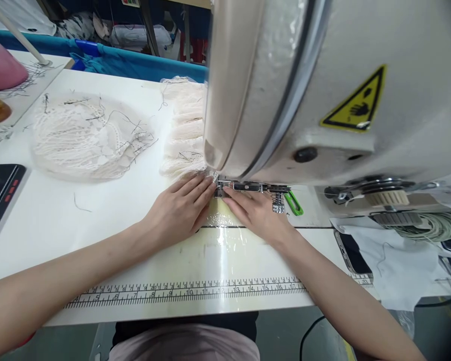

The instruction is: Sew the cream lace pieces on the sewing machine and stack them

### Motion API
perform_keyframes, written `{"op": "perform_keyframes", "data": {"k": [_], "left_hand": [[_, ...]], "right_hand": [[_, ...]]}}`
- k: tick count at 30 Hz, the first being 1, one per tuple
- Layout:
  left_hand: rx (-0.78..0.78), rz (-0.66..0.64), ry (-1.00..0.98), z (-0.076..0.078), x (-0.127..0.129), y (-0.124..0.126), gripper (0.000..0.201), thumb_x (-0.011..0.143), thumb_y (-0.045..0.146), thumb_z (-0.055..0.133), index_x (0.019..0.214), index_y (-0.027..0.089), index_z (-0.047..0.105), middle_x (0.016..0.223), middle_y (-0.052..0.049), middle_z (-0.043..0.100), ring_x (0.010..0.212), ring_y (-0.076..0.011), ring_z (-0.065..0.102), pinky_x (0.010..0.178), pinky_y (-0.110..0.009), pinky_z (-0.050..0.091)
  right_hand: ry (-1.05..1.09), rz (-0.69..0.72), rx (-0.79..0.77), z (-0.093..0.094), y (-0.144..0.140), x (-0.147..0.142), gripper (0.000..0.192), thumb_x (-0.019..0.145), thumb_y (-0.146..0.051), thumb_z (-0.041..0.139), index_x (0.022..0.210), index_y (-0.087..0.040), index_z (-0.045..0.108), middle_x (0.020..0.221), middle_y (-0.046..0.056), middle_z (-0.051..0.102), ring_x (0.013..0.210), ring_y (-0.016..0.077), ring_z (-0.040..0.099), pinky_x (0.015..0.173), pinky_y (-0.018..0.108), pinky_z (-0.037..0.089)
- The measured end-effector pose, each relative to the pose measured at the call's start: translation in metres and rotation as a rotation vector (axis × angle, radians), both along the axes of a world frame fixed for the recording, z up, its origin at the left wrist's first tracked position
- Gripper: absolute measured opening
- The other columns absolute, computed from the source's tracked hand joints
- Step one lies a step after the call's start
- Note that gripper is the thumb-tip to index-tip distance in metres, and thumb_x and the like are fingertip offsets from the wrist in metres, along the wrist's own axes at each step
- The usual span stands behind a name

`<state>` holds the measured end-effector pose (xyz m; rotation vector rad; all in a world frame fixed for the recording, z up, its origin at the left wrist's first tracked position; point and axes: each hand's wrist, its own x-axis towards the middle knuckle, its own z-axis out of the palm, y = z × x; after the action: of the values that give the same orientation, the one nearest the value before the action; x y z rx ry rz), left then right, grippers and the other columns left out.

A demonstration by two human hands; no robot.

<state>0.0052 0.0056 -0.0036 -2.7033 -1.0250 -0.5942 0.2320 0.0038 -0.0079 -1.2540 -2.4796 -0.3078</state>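
A gathered cream lace fabric (184, 133) lies on the sewing machine bed, its front edge reaching the presser foot (220, 189). Flat on that edge, just left of the foot, rests my left hand (182, 203), fingers stretched out. My right hand (261, 213) is on the other side of the foot, thumb and forefinger extended towards it; its other fingers are partly covered by the machine's metal parts. Whatever cloth lies under the right fingertips is too small to make out. The sewing machine head (270, 100) hides the fabric's right side.
A pile of cream lace (90, 138) with loose dark threads lies left. Green thread snips (293, 203) sit beside my right hand. A phone (352, 253) and white cloth (402, 265) are at right, a black device (2, 200) at far left. A ruler strip (188, 293) lines the front edge.
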Motion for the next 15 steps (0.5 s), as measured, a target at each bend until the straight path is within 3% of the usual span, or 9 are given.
{"op": "perform_keyframes", "data": {"k": [8, 15], "left_hand": [[-0.034, 0.043, 0.015, 0.004, 0.002, -0.001, 0.038, 0.096, 0.025, 0.046, 0.127, 0.008, 0.060, 0.129, -0.014, 0.063, 0.126, -0.0296, 0.055, 0.107, -0.047, 0.042], [-0.083, 0.150, 0.093, 0.008, 0.001, -0.007, 0.042, 0.099, 0.033, 0.039, 0.133, 0.011, 0.053, 0.134, -0.013, 0.059, 0.131, -0.0309, 0.046, 0.105, -0.048, 0.038]], "right_hand": [[0.107, -0.046, -0.004, -0.010, 0.006, 0.010, 0.029, 0.095, -0.038, 0.051, 0.118, -0.030, 0.066, 0.093, 0.005, 0.074, 0.086, 0.0231, 0.063, 0.082, 0.041, 0.049], [0.144, -0.033, -0.008, -0.002, 0.002, 0.014, 0.032, 0.097, -0.036, 0.044, 0.112, -0.025, 0.070, 0.080, 0.006, 0.074, 0.069, 0.0206, 0.064, 0.070, 0.038, 0.050]]}}
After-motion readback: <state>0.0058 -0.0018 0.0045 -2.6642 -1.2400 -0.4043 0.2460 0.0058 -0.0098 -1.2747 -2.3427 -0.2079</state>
